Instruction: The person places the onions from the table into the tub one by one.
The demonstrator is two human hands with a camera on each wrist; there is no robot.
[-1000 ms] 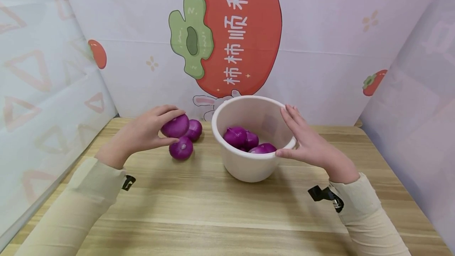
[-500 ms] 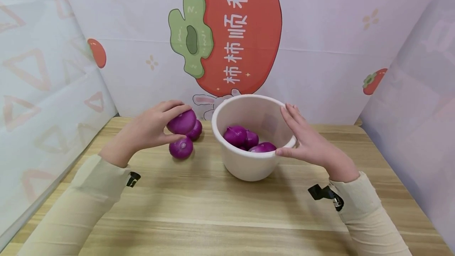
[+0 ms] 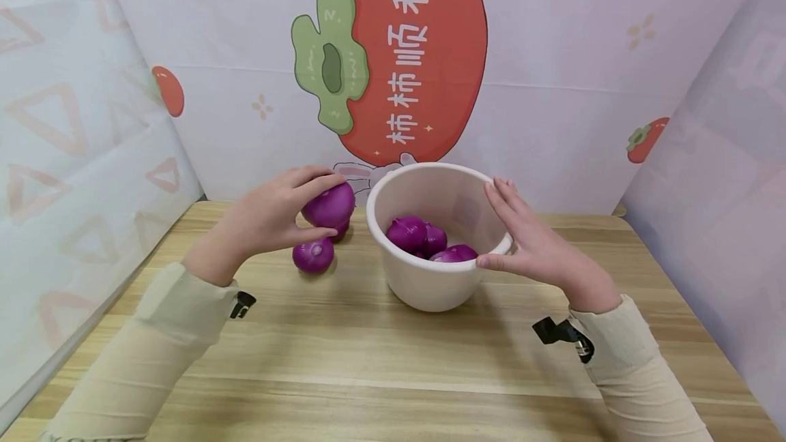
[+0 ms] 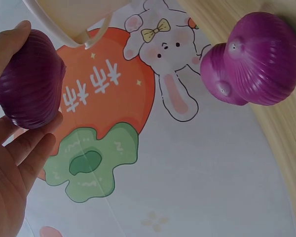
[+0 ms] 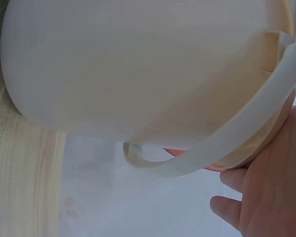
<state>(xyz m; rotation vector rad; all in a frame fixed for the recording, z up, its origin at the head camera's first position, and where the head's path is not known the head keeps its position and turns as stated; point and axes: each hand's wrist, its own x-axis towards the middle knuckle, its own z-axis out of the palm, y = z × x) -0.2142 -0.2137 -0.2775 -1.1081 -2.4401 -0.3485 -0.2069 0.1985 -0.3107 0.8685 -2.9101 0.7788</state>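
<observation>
My left hand (image 3: 260, 213) holds a red onion (image 3: 331, 204) up off the table between thumb and fingers, left of the bucket. In the left wrist view the same onion (image 4: 32, 81) sits against the palm side of the fingers. Below it, a second onion (image 3: 313, 256) lies on the table, with another (image 3: 341, 230) partly hidden behind the held one. My right hand (image 3: 540, 251) rests on the right rim of a white bucket (image 3: 430, 285), thumb at the front, fingers straight along the rim. Several onions (image 3: 406, 234) lie inside the bucket.
The bucket's handle (image 5: 227, 136) hangs on its outer side in the right wrist view. A wooden table (image 3: 368, 374) carries everything. Printed cloth (image 3: 552, 53) stands behind the table, with pale cloth walls at left and right.
My left hand has moved right and slightly up with the onion, toward the bucket, now covering more of the rear onion. The right hand and bucket have stayed in place.
</observation>
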